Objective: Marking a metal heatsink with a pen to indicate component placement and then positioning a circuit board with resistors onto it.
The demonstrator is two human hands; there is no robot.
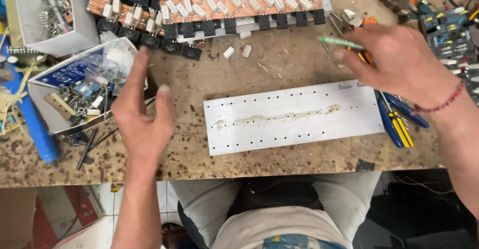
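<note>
A slim green pen-shaped tool (341, 42) is held in the right hand (399, 62), pinched between thumb and fingertips at its right end, so that most of its length sticks out of the grip toward 9 o'clock. Its long axis lies almost level across the view, the free tip pointing to 9 o'clock and raised very slightly toward 10 o'clock; the tool is seen above the worn, speckled wooden workbench (279, 64), at about 12 o'clock from the right part of a long flat white metal plate with rows of small holes (294, 118). A pale smear of paste runs along the middle of that plate, whose long axis also lies from 9 to 3 o'clock. The left hand (142, 112) is seen with fingers spread apart and nothing in it, its fingertips pointing to 12 o'clock and reaching the edge of a clear plastic bag of small parts (107, 62) that lies in a shallow tray of screws and hardware (47, 107). At 12 o'clock from the plate, a copper-coloured strip carrying rows of black transistors and white block resistors (239, 7) stretches across the bench. Blue-and-yellow-handled pliers (396, 124) lie just beside the plate's right end, at 3 o'clock, under the right wrist.
</note>
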